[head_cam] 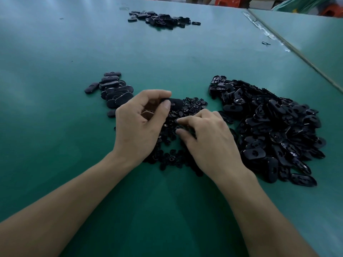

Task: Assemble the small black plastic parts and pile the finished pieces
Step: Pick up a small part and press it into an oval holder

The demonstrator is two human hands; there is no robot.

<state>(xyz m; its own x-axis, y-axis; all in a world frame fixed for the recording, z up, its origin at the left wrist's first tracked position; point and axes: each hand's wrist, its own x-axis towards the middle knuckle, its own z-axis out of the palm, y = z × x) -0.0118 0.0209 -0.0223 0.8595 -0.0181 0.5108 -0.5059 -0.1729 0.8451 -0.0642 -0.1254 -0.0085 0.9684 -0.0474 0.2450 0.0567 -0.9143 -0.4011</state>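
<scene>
- The left hand (141, 123) is lifted a little above the green surface (55, 112). Its thumb and curled fingers grip one oval black piece (174, 103) by the end, and the piece points to the right.
- The right hand (209, 138) is lying low over the heap of small round parts (193, 106), with the fingers bent. The tips of the index finger and the thumb touch the parts. I cannot tell if one part is pinched between them.
- The small round parts are spread in the middle, under and between both hands. Some more of them show near the wrists.
- To the right there is a big heap of oval shells (274, 130). They are black and shiny, and many lie with the hollow side up, showing a hole in the middle. The heap begins just beside the right hand and reaches toward the near right side.
- To the left, behind the left hand, there is a short row of closed oval pieces (117, 89) with the smooth side up. They overlap each other, and one lies a little apart at the left end.
- Far away on the surface is another small heap of black pieces (161, 18), well apart from the rest.
- A pale seam (289, 48) runs at an angle across the right side of the surface, and one small dark object (265, 43) lies near it.
- Orange stools (228, 1) show at the top edge.
</scene>
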